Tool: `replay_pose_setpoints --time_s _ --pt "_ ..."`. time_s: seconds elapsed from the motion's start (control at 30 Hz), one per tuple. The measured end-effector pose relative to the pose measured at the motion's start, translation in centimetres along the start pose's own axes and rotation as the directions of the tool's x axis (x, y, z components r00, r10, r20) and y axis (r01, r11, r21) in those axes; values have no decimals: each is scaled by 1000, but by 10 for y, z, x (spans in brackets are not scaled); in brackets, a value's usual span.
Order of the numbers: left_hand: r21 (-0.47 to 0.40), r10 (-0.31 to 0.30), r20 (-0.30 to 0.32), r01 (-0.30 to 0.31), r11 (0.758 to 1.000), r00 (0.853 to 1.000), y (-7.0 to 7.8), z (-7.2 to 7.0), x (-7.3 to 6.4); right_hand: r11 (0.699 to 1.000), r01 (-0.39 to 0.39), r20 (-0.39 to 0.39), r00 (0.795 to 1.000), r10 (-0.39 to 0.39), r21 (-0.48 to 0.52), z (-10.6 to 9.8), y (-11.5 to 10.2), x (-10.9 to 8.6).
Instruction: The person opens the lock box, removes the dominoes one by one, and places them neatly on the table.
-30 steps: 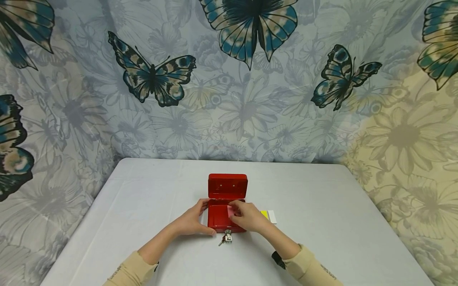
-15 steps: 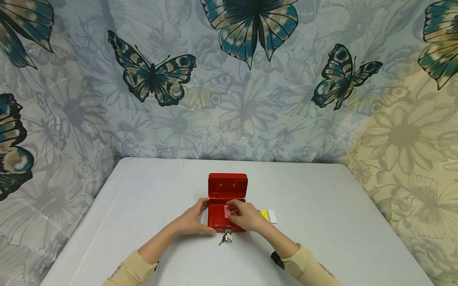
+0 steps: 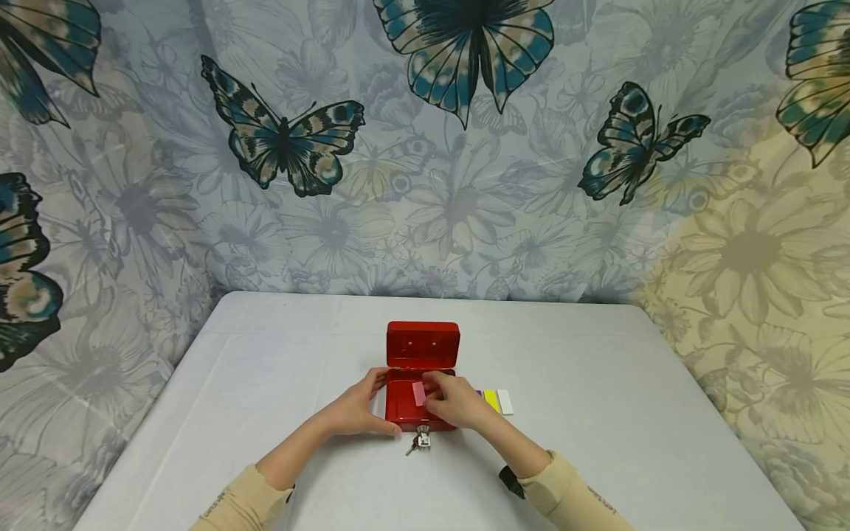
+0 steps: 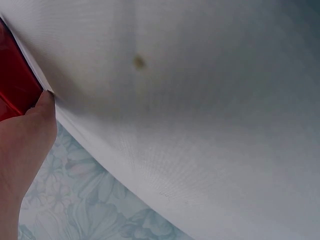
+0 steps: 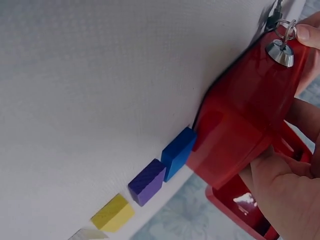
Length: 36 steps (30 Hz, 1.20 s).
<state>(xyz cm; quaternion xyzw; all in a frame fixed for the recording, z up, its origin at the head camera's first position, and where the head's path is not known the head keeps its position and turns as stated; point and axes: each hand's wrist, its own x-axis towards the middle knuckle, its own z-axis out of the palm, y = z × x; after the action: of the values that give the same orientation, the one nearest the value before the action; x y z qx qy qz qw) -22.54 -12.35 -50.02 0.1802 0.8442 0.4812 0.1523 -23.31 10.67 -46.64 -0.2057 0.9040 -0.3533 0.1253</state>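
A red metal cash box (image 3: 401, 409) stands on the table with its lid (image 3: 422, 345) raised at the back. Keys (image 3: 420, 442) hang from the lock on its front. My left hand (image 3: 358, 410) grips the box's left side, thumb at the front corner and fingers towards the back. Inside the box, my right hand (image 3: 460, 403) pinches a small pink block (image 3: 418, 394), partly covered by the fingers. In the left wrist view, only the left hand (image 4: 30, 137) and a corner of the box (image 4: 17, 75) show. The pink block is hidden in the right wrist view.
Right of the box, a blue block (image 5: 178, 154), a purple block (image 5: 147, 182), a yellow block (image 5: 113, 212) and a white block (image 5: 88, 235) lie in a row on the white-covered table (image 3: 299, 332). A butterfly-patterned cloth (image 3: 458, 221) hangs behind.
The pink block has shifted a little left inside the box, pinched by my right hand. A sliver of purple block now shows beside that hand. My left hand stays put.
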Motion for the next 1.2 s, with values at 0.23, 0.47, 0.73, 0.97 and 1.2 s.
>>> replay_pose_setpoints --time_s 0.23,0.47,0.73,0.97,1.2 --pt "1 11 -4 -11 1000 1000 1 -1 0 1000 9 6 1000 -9 17 4 -1 4" --pt "10 8 -1 -8 1000 1000 0 0 0 999 2 15 1000 -2 39 7 -3 5" --pt "1 13 -1 -13 1000 1000 1 -1 -1 999 8 33 999 -10 53 10 -5 8" --pt "-1 15 -1 -15 1000 1000 3 -1 -1 998 39 36 999 -41 43 13 -7 11" --pt "-2 17 -3 -17 1000 1000 5 -1 -1 999 45 36 998 -47 30 17 -8 15"
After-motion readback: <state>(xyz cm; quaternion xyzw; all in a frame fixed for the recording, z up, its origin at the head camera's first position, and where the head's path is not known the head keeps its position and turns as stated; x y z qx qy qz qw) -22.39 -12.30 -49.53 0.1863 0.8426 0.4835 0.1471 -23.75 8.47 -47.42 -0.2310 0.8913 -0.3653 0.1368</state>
